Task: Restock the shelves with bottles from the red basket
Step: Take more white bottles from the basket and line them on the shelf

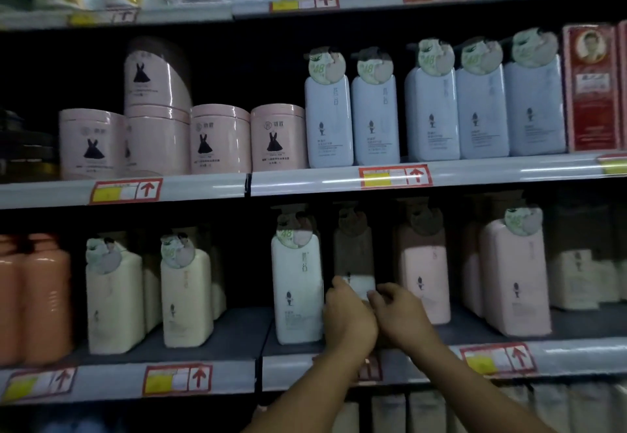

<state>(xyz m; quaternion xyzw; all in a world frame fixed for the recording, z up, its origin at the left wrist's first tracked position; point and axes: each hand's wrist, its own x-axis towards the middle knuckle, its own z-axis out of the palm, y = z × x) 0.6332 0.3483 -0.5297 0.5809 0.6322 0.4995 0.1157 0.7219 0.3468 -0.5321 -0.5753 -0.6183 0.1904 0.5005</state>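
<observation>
From the head camera, you had both hands on one white pump bottle (356, 263), which stood upright in the lower shelf (576, 353), set back in the shadow between the white bottle (297, 283) at the front edge and the pink bottle (424, 280). Your left hand (349, 317) was curled round its left side, and your right hand (400, 314) pinched its lower right edge with the fingertips (the far fingers were hidden, so how firmly is a guess). The bottle's long axis ran straight up, pump at the top in the dark. It lay directly ahead of your hands and deeper into the shelf, so I judged that the coming move turned on that depth: either push it further back or draw it forward level with the white neighbour. Neither hand was clearly nearer; both touched it low down. The red basket was out of view.
</observation>
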